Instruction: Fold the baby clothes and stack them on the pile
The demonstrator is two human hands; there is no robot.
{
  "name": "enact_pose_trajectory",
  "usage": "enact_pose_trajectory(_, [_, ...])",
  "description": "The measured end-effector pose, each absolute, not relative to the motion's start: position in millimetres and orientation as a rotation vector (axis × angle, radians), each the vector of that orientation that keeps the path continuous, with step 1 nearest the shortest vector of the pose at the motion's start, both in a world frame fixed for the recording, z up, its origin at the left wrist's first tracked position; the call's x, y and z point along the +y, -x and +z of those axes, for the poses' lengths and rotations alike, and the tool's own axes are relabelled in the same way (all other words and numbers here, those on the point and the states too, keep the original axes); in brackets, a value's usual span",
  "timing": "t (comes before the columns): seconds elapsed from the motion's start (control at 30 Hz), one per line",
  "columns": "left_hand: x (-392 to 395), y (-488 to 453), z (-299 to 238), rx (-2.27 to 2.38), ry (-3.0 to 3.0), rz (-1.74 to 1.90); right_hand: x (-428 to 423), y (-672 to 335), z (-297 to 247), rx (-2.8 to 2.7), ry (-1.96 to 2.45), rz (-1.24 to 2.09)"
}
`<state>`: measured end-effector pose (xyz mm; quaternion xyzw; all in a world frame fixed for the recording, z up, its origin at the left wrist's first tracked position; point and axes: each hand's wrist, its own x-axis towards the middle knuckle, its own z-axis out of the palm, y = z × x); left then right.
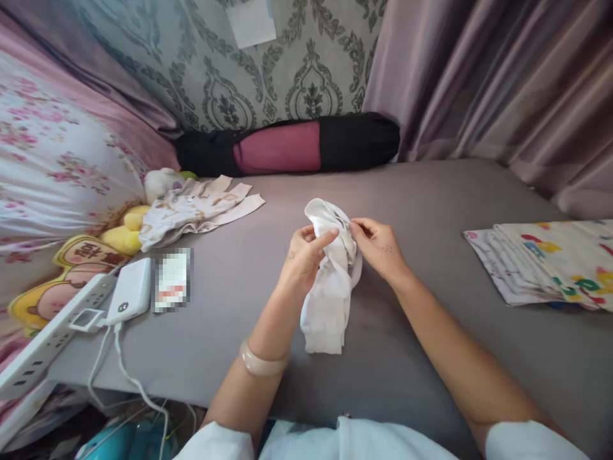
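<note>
A small white garment point(328, 300) hangs between both hands above the grey bed surface point(431, 211), its lower end resting on the sheet. My left hand point(306, 255) pinches its upper part from the left, thumb across the cloth. My right hand point(378, 246) grips the same top edge from the right, fingers closed on the fabric. A pale bangle point(262, 363) sits on my left wrist.
A beige printed garment point(191, 207) lies at the back left beside yellow plush toys point(125, 231). A white power bank point(129, 289) and power strip point(48, 338) sit at the left edge. Folded colourful cloths point(550, 262) lie right. A black-and-red bolster point(292, 147) lines the wall.
</note>
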<state>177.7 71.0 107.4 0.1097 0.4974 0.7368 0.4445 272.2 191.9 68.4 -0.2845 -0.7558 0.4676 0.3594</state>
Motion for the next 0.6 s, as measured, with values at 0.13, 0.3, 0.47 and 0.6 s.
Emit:
enact_pose_trajectory(0.13, [67,-186,97,1.402,-0.223,1.923,195,-272,65,-1.925,0.762,1.169])
enact_pose_trajectory(0.3, [65,-186,90,1.38,-0.215,1.97,200,-273,62,-1.938,0.787,1.081])
enact_pose_trajectory(0.47, [61,-181,96,1.361,-0.141,1.993,208,-270,50,-1.865,0.873,1.077])
enact_pose_trajectory(0.6, [59,-173,102,1.39,-0.099,2.017,210,-270,48,-1.791,0.921,1.167])
